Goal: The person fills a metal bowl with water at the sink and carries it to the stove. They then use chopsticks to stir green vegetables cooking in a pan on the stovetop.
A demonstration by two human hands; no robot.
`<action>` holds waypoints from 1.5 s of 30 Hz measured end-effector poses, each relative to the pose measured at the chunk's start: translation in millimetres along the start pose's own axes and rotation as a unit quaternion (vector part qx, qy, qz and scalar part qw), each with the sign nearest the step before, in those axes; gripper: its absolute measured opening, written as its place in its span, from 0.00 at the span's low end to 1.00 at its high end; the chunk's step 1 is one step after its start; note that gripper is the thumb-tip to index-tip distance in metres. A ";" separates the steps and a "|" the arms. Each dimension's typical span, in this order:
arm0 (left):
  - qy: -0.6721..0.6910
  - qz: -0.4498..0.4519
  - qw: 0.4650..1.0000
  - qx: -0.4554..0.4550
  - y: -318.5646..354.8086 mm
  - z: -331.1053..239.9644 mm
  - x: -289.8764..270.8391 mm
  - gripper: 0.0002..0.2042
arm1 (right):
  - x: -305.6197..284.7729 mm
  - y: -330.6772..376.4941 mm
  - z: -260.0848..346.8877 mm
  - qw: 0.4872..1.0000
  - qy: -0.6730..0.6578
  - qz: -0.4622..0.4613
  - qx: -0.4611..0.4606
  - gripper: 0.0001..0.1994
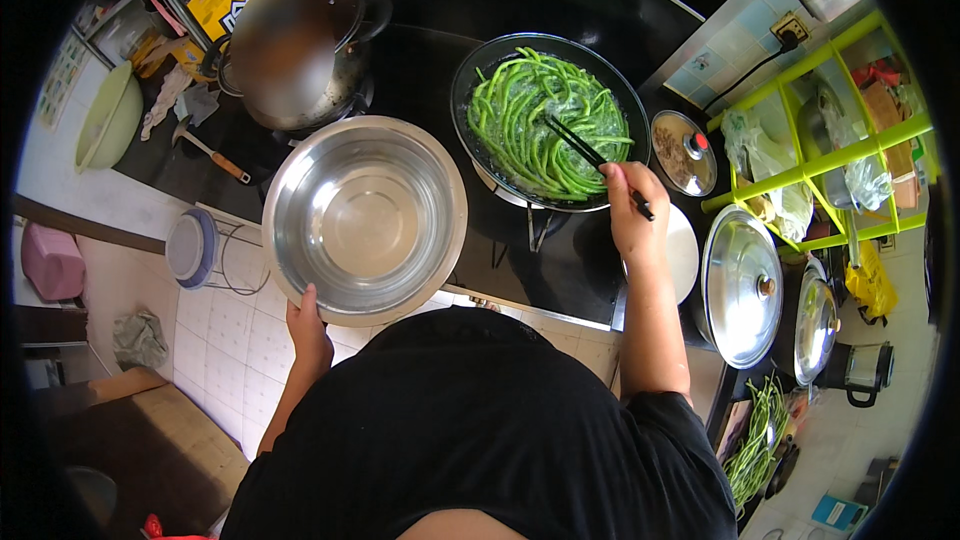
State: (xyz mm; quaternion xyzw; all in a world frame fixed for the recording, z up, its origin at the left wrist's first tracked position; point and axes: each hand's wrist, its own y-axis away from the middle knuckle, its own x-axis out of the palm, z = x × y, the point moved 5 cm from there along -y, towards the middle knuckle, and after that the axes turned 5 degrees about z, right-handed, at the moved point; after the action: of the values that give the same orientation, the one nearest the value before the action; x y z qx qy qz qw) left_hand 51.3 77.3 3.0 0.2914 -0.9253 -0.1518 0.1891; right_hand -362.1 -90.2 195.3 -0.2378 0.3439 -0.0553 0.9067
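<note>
We see a dark cooktop desk (420,70) filling the upper middle, with the person's black-shirted torso at 6 o'clock.

Biggest item: an empty steel bowl (365,220) just left of centre. The left hand (305,325) clamps its near rim at 7 o'clock, fingers closed around the edge. One-handed grip at a single rim point, so the bowl could tip or slide off toward the tiled floor if weight lands on the far side.

At 12 to 1 o'clock a dark pan (550,120) sits on a burner, full of green beans (540,125) in bubbling liquid. Probably oil or water, we cannot tell which. Either way, splashes could burn the wrist hanging right over the pan's edge.

A steel pot (290,55) stands at 11 o'clock, close to the bowl's far rim; a nudge could knock them together.

The right hand (630,210) at 3 o'clock is pinched shut on black chopsticks (590,152), tips in the beans. Slick beans may slip from the tips and drop onto the desk in the gap between pan and bowl.

A glass lid (740,285) rests at 4 o'clock, near the right elbow, so it could get bumped.
</note>
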 end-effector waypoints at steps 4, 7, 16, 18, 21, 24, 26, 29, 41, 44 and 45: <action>-0.004 0.002 1.000 0.014 0.1 -1.1 1.8 0.17 | 12.3 -17.0 6.8 0.997 -0.048 -0.009 -0.054 0.03; 0.005 0.009 1.000 -0.006 3.2 -4.4 6.4 0.18 | 31.4 -26.9 13.5 0.996 -0.027 0.047 -0.077 0.05; 0.010 0.002 1.000 0.001 4.2 -3.0 5.7 0.17 | 32.0 -51.9 -20.7 0.983 -0.164 0.046 0.066 0.07; 0.008 0.003 1.000 0.008 4.9 -4.1 6.6 0.17 | 28.6 -68.5 -16.7 0.997 -0.071 0.023 -0.010 0.06; -0.009 0.005 1.000 0.001 3.3 -3.1 3.3 0.18 | 36.1 -83.8 -7.4 0.992 -0.009 0.041 -0.115 0.06; 0.004 0.013 1.000 0.005 0.6 -2.1 4.7 0.17 | 39.1 -83.6 -50.8 0.998 -0.036 0.048 -0.007 0.07; 0.015 0.010 1.000 0.011 4.1 -1.4 4.8 0.16 | 35.3 -79.0 -63.9 0.990 -0.087 0.071 0.089 0.08; 0.010 0.007 1.000 0.017 3.8 -2.2 5.2 0.17 | 29.3 -74.3 -74.7 0.981 -0.134 0.074 0.117 0.10; 0.006 0.006 1.000 0.012 4.0 -3.2 7.0 0.17 | -3.8 -56.7 -74.2 0.993 -0.031 0.024 0.111 0.10; 0.011 0.006 1.000 0.003 5.8 -5.5 9.8 0.16 | -9.3 -47.6 -56.6 0.995 -0.005 0.027 0.099 0.10; 0.011 0.009 1.000 0.003 4.9 -5.2 9.3 0.17 | -11.7 -44.5 -50.7 0.995 0.003 0.027 0.093 0.10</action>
State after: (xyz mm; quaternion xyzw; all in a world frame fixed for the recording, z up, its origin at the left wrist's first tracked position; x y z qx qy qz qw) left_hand 44.2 74.7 12.0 0.2856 -0.9262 -0.1438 0.1997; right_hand -401.0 -146.2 190.2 -0.1433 0.3464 -0.0633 0.9249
